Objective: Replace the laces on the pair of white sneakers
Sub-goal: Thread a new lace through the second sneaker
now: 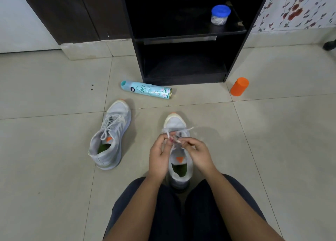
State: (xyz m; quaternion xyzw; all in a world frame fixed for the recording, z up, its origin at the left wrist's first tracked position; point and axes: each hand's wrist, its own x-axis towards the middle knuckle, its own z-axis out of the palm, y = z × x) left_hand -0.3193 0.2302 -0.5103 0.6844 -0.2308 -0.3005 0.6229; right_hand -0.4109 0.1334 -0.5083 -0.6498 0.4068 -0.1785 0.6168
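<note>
Two white sneakers with orange toe tips stand on the tiled floor. The left sneaker (111, 135) is laced and tied, toe pointing away, with nobody touching it. The right sneaker (177, 124) stands between my knees. My left hand (159, 155) and my right hand (197, 152) are both over its eyelets, each pinching a part of its white lace (189, 128). The fingers hide most of the lacing. A loop of the lace sticks out toward the toe.
A teal spray can (147, 90) lies on the floor behind the shoes. A black shelf unit (183, 58) stands beyond it, with a blue-lidded jar (220, 15) on its shelf. An orange cylinder (239, 86) sits at the right.
</note>
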